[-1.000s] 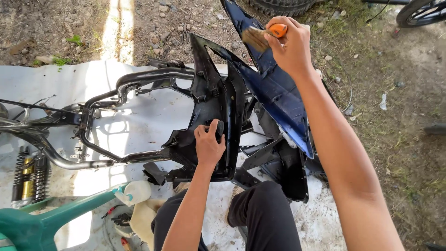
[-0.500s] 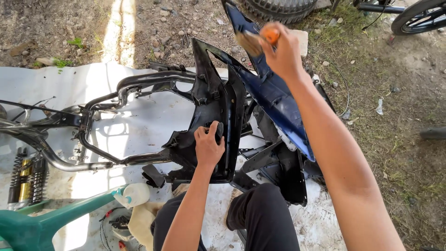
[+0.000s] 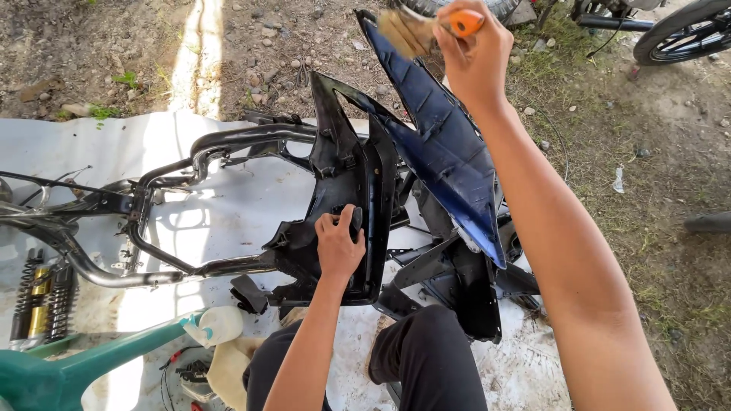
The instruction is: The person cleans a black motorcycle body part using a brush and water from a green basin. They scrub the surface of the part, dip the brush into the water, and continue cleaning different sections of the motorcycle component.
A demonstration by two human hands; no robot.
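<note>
My left hand [image 3: 339, 245] grips the lower edge of a black plastic motorcycle body panel [image 3: 343, 183] that stands upright on a white sheet [image 3: 228, 205]. My right hand [image 3: 474, 53] is raised at the far tip of a dark blue fairing panel [image 3: 445, 144] and holds a paintbrush with an orange handle [image 3: 466, 21]; its tan bristles [image 3: 403, 32] touch the panel's top end. The blue panel leans against the black one.
A bare black motorcycle frame [image 3: 152, 190] lies on the sheet to the left. Two shock absorbers [image 3: 42, 301] lie at the lower left beside a green plastic chair [image 3: 68, 373]. A white bottle [image 3: 217, 326] is near my knees. Wheels [image 3: 681, 34] stand on the dirt at top right.
My right hand with the brush has moved a little up and along the top end of the blue panel. My left hand has stayed on the black panel.
</note>
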